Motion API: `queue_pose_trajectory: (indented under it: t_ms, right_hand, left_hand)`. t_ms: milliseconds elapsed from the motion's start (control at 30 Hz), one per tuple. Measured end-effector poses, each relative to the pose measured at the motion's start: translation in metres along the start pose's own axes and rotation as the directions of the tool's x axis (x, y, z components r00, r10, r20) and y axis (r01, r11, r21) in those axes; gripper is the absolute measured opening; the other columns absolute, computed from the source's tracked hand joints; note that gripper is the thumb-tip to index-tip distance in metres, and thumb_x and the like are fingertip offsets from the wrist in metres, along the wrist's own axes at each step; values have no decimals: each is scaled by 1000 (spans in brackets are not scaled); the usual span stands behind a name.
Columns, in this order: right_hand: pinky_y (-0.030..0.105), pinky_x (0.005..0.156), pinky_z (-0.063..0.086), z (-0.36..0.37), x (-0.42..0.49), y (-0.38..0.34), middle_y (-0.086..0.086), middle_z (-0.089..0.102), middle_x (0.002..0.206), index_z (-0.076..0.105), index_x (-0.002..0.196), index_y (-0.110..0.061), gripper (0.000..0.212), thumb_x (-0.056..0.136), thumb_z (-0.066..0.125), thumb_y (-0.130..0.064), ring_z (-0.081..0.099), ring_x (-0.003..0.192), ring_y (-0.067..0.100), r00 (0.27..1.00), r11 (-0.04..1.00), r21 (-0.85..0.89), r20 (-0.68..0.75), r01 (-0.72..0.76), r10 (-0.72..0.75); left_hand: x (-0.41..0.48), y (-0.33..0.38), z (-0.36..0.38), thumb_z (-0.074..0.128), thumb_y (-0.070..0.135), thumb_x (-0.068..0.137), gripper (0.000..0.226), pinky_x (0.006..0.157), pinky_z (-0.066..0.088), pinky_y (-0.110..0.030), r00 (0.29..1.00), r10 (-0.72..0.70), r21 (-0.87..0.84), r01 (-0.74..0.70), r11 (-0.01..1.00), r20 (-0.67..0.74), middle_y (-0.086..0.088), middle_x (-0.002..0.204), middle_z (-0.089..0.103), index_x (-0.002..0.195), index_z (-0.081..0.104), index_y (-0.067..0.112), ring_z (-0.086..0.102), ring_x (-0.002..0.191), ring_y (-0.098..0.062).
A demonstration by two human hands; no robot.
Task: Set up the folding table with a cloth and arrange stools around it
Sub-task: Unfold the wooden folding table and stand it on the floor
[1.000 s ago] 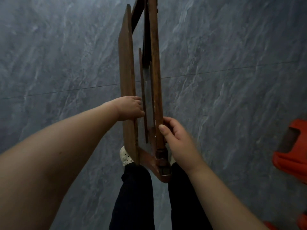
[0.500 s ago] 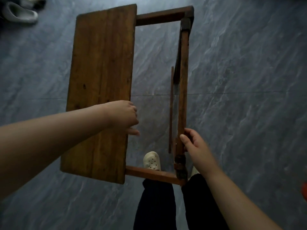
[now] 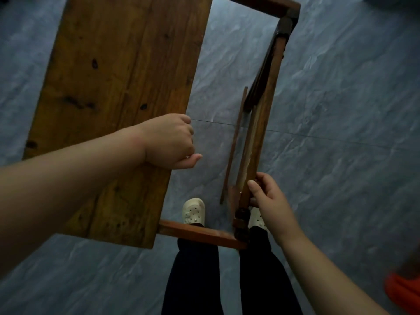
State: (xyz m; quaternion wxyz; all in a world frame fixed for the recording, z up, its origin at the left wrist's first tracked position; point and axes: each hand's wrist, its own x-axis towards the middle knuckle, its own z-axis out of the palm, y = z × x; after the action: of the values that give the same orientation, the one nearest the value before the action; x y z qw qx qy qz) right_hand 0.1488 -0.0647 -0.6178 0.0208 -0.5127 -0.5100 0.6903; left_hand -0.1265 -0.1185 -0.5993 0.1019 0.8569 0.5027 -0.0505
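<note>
- The folding table [image 3: 127, 92] is pictured from above, partly opened and held in both hands over a grey marbled floor [image 3: 341, 169].
- Its broad plank panel [image 3: 102, 137] is spread from 9 to 12 o'clock in the view, and a narrow side rail [image 3: 261, 137] is set on edge toward 2 o'clock.
- The two parts are joined by a near cross rail [image 3: 200, 233] at 6 o'clock, with floor showing through the open gap between them.
- A thin slat [image 3: 234, 144] is seen just beside the side rail, on its 9 o'clock side.
- The left hand [image 3: 168, 142] is brought in from 8 o'clock on an outstretched forearm. Its fingers are curled over the panel's inner edge and that edge is gripped, with the thumb pointed toward 3 o'clock.
- The right hand [image 3: 270, 201] is raised from 5 o'clock. The lower end of the side rail is held, the thumb laid along its near face and the fingers wrapped round behind it.
- Two cream perforated shoes [image 3: 194, 211] and dark trousers [image 3: 193, 280] are framed beneath the near cross rail.
- An orange object [image 3: 402, 292] is cut off by the frame at 4 o'clock, well apart from the table; what it is cannot be told.
</note>
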Motion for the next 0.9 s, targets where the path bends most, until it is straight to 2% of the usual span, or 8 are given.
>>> queue_pose_trajectory:
  t_ms: [300, 433, 533, 567, 600, 667, 767, 900]
  right_hand:
    - [28, 80, 54, -20, -1, -5, -1, 67, 104, 55, 111, -26, 17, 96, 48, -21, 66, 94, 11, 997, 999, -48, 71, -17, 20]
    - [16, 68, 51, -42, 10, -16, -1, 68, 95, 58, 111, -20, 19, 96, 46, -19, 67, 80, 6, 975, 997, -48, 207, -67, 76]
    - [19, 82, 49, -68, 40, -12, -2, 65, 105, 58, 115, -21, 25, 98, 41, -27, 63, 96, 8, 974, 979, -200, 225, 22, 25]
    - [20, 90, 45, -76, 53, -7, -2, 63, 113, 57, 120, -21, 26, 97, 45, -24, 59, 105, 8, 972, 923, -366, 232, 122, -36]
    - [22, 97, 41, -82, 67, -4, -2, 59, 122, 55, 125, -19, 30, 95, 50, -21, 54, 114, 9, 959, 803, -546, 264, 238, -105]
    - [27, 107, 31, -88, 95, 8, 4, 51, 134, 50, 132, -14, 45, 88, 60, -14, 45, 127, 18, 881, 457, -753, 416, 474, -227]
    - [37, 112, 16, -84, 126, 20, 16, 42, 144, 46, 136, -7, 58, 80, 64, -5, 33, 137, 33, 739, -8, -764, 627, 646, -246]
    - [38, 109, -10, -78, 143, 23, 12, 25, 154, 35, 143, -13, 55, 91, 50, -14, 11, 144, 30, 706, -365, -652, 708, 664, 20]
  left_hand:
    - [15, 11, -7, 20, 39, 91, 61, 63, 42, -29, 1000, -24, 2, 24, 1000, -18, 6, 40, 42, 40, 48, 21, 40, 38, -11]
    - [15, 13, -5, 22, 38, 92, 60, 63, 34, -26, 999, -12, 11, 13, 1000, -42, 7, 41, 40, 41, 49, 21, 38, 39, -11]
    - [17, 12, 2, 23, 38, 92, 60, 63, 37, -28, 999, -7, -10, 6, 1000, -46, 6, 41, 43, 41, 50, 20, 40, 40, -13]
    - [18, 12, 4, 24, 38, 92, 60, 63, 37, -28, 999, -2, -19, 1, 1000, -52, 6, 41, 44, 42, 51, 19, 39, 40, -13]
    - [20, 12, 6, 25, 38, 92, 60, 63, 37, -28, 998, 6, -29, -7, 1000, -60, 6, 41, 44, 42, 52, 19, 39, 40, -13]
    - [23, 12, 10, 25, 39, 93, 61, 63, 40, -29, 998, 23, -47, -26, 999, -62, 6, 41, 46, 43, 54, 18, 40, 41, -14]
    - [25, 13, 13, 23, 41, 94, 62, 64, 39, -30, 997, 40, -70, -44, 997, -59, 6, 42, 47, 45, 54, 19, 40, 42, -14]
    - [22, 10, 14, 24, 39, 95, 62, 63, 38, -30, 997, 45, -72, -50, 996, -66, 5, 42, 46, 45, 54, 18, 39, 42, -15]
